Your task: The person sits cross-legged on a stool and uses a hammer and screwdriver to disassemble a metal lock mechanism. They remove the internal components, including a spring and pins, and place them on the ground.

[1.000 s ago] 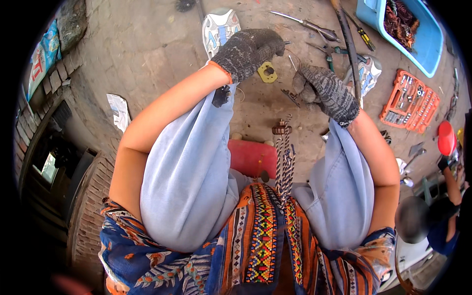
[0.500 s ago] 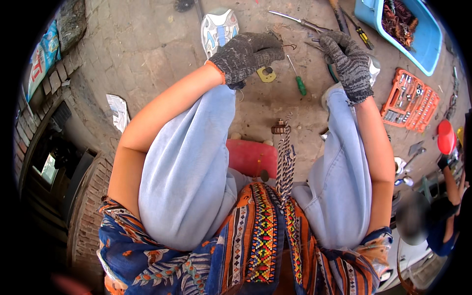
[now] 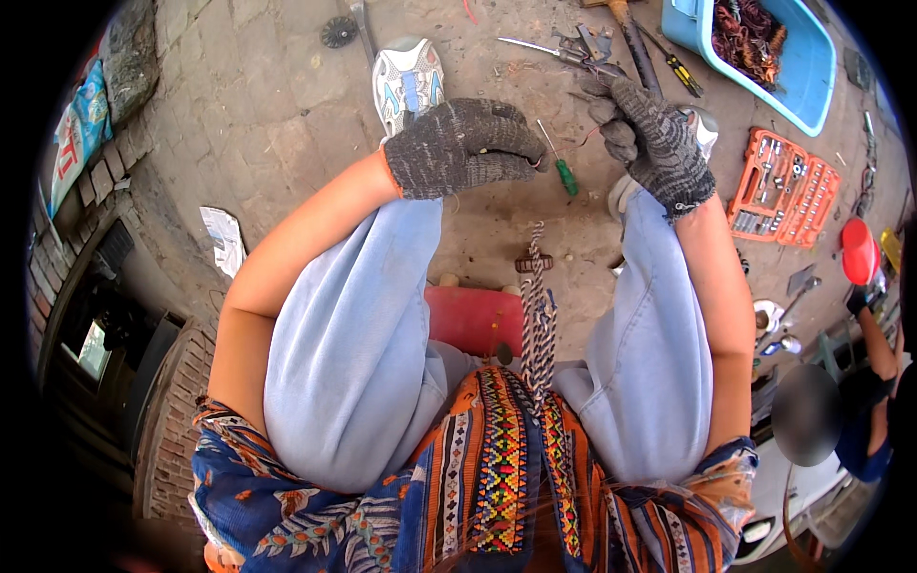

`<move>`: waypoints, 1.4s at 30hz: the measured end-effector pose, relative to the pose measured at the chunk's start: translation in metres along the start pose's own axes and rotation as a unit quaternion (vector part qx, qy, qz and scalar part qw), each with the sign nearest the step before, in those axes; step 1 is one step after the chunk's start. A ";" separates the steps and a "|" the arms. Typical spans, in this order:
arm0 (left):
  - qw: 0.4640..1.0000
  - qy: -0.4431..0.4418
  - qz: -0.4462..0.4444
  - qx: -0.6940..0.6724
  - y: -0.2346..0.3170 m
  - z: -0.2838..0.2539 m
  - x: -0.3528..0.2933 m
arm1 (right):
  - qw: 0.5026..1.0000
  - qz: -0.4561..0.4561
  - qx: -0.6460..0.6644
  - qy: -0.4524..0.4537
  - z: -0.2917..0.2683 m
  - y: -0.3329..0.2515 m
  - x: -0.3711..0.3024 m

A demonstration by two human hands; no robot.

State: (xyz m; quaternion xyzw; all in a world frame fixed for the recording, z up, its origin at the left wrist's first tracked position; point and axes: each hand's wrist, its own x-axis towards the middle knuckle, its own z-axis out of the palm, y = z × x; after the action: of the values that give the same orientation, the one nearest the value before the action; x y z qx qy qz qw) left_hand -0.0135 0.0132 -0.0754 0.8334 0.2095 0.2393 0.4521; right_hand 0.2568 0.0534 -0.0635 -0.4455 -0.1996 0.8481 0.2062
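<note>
The ground is a dusty, brownish-grey floor (image 3: pixel 258 124) of worn paving, its joints showing most clearly toward the left. Over it the two gloved hands stand apart from each other. The left hand (image 3: pixel 465 150) is beyond the left knee, near a white shoe (image 3: pixel 409 84), with fingers drawn together and pointing right; what lies between them, if anything, I cannot tell. The right hand (image 3: pixel 654 137) has its fingers bent beside a thin reddish wire (image 3: pixel 589 134), which shows in the gap between the hands; whether they grip it is too small to make out. Just below the wire, a green-handled screwdriver (image 3: pixel 567 178) lies on the floor.

Farther out are a long wooden-handled tool (image 3: pixel 638 48), a yellow-and-black screwdriver (image 3: pixel 684 74) and a light blue bin (image 3: pixel 812 73) with tangled copper-coloured wire (image 3: pixel 748 43) inside. An open orange socket case (image 3: pixel 788 206) lies right of the right hand, a red bowl (image 3: pixel 860 251) beyond it. At the right edge another person's arm (image 3: pixel 876 346) reaches in. A red seat (image 3: pixel 474 320) shows between the knees; at the left, a large stone (image 3: pixel 132 65) sits beside a blue-and-white sack (image 3: pixel 84 134)
</note>
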 end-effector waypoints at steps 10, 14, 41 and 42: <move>0.908 0.099 -0.331 -0.237 0.016 -0.010 0.017 | 0.981 0.016 -0.191 0.033 0.040 -0.014 -0.021; 0.905 0.049 -0.397 -0.147 0.015 -0.015 0.020 | 0.980 0.038 -0.194 0.019 0.042 -0.018 -0.022; 0.977 0.084 0.019 0.194 0.033 -0.014 0.007 | 0.730 -0.363 -0.570 -0.098 0.039 0.005 -0.031; 0.974 0.090 0.035 0.205 0.033 -0.014 0.008 | 0.699 -0.380 -0.597 -0.100 0.038 0.007 -0.032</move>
State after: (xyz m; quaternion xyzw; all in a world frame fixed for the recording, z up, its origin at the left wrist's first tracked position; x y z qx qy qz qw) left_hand -0.0112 0.0104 -0.0384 0.8903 0.2645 0.2805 0.2422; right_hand 0.2401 0.0250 -0.0257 -0.2739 -0.8358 0.4404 0.1803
